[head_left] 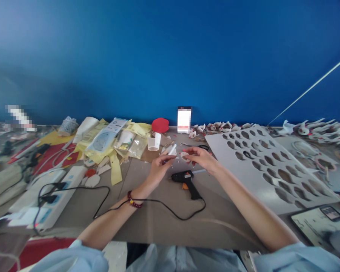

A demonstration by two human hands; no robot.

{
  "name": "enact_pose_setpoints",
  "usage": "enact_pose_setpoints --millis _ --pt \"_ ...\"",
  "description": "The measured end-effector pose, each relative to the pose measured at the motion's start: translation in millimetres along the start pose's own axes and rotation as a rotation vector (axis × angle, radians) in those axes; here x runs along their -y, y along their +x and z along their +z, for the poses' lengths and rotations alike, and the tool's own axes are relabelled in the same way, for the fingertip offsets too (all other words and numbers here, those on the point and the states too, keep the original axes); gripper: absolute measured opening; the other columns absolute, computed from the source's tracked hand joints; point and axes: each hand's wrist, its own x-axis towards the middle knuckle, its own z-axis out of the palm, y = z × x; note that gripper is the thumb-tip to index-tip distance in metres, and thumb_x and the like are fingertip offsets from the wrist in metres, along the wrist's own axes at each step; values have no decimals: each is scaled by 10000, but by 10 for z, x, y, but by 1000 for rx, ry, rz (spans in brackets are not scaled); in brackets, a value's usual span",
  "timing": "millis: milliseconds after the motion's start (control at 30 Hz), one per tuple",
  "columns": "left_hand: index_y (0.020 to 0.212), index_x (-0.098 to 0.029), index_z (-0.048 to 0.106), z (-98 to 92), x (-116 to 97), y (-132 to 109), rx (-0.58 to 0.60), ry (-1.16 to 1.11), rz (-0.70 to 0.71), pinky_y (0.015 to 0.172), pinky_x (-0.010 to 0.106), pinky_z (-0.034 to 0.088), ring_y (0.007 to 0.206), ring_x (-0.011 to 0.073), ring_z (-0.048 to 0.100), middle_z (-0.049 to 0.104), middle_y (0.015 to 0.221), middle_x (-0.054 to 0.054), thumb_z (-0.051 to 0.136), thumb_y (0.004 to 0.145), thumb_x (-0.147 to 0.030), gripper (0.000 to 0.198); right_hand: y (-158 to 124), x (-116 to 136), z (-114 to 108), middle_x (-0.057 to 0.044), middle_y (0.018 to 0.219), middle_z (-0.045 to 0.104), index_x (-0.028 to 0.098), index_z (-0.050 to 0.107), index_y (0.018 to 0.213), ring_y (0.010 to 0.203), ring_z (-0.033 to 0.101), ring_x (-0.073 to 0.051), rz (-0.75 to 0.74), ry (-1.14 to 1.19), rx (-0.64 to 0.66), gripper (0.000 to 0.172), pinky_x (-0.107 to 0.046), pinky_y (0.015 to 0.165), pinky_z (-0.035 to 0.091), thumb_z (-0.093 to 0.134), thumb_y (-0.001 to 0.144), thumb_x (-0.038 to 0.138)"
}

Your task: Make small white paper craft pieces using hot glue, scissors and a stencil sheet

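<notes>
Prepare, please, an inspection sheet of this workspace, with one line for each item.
Surface: grey table, its far side crowded.
Job's things: white stick, small white piece, glue gun lying on the table.
Clutter: packets, cup, sheet with cut-outs, white figures.
Left hand: fingers appear to hold the white stick.
Right hand: fingers pinch the white piece.
Cables: black cord leads from the glue gun past the left wrist; plugs in power strip.
Surroundings: blue wall, lit screen before it.
</notes>
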Motion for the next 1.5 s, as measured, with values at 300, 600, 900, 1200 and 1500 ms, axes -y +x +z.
enact_pose_setpoints --millis 300,600,900,1200,1500 --pt "819 -198 754 35 8 -20 43 -118 -111 622 257 432 664 152 600 723 769 34 722 629 -302 219 -66 54 101 -51 779 687 141 639 965 693 638 -141 -61 61 -18 360 -259 624 495 697 708 386" --pt "798 -187 751 55 -22 -46 39 -168 -159 644 244 424 637 123 580 718 748 20 737 609 -295 218 -59 3 141 -24 702 684 170 634 883 657 647 -158 -93 14 -66 341 -290 644 504 717 676 429" --pt "797 -199 749 62 -9 -51 38 -147 -147 734 289 453 720 157 623 726 786 23 732 618 -300 206 -41 -38 147 -29 700 682 177 616 856 661 648 -165 -116 -32 -75 325 -287 637 496 697 693 446" --pt "816 -200 750 72 -41 -73 56 -174 -159 731 292 463 713 153 621 731 799 25 744 606 -299 233 -42 -56 166 -29 712 682 184 592 797 660 647 -164 -195 -103 -113 306 -279 629 489 670 713 468" --pt "866 -195 749 68 -44 -79 71 -125 -76 690 293 475 710 162 617 729 852 55 697 665 -261 218 -7 -141 186 -32 742 684 197 574 789 688 655 -178 -264 -81 -133 275 -293 639 497 658 734 453"
